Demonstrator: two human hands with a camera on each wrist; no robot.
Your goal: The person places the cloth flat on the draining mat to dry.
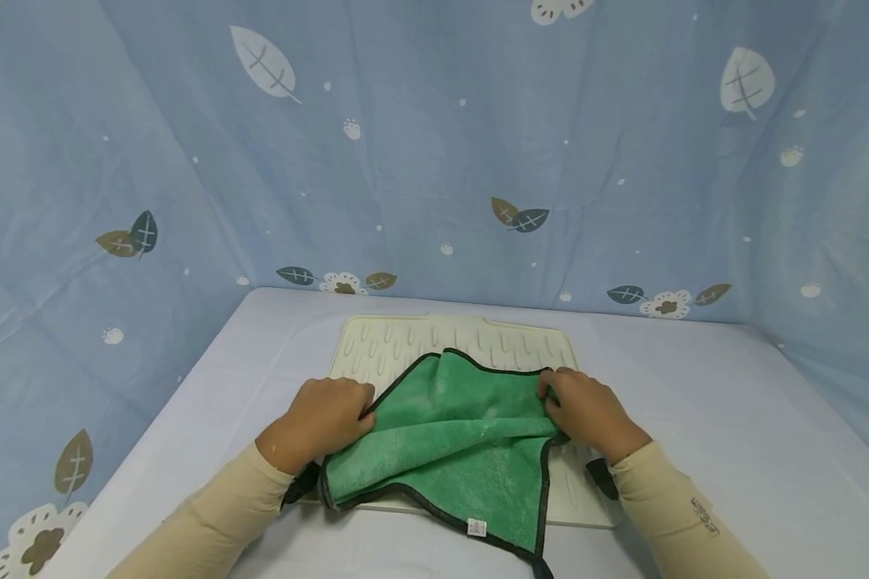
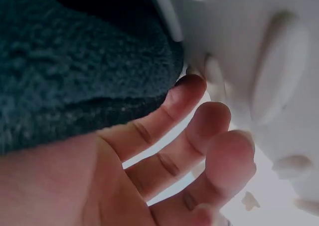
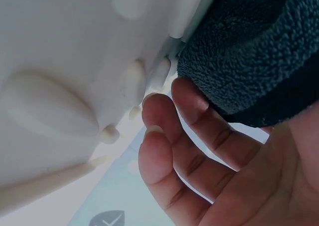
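Observation:
A green plush towel (image 1: 449, 410) with dark edging lies rumpled and partly folded over a cream ridged mat (image 1: 398, 346). At its left edge my left hand (image 1: 329, 414) pinches the cloth. My right hand (image 1: 586, 410) pinches the opposite edge near the upper right corner. Seen from the left wrist, the towel (image 2: 89, 71) passes above the curled fingers (image 2: 174, 151), close to the mat's raised bumps. The right wrist view has the towel (image 3: 244, 56) beside the fingers (image 3: 164, 156), which sit near the mat's surface. A small white label (image 1: 476, 527) shows on the towel's near edge.
The mat rests on a table with a white cover (image 1: 695, 402). Behind and at the sides hangs a blue curtain (image 1: 434, 161) printed with leaves and flowers. A black strap (image 1: 603, 478) is at my right wrist, and another (image 1: 302, 485) at my left.

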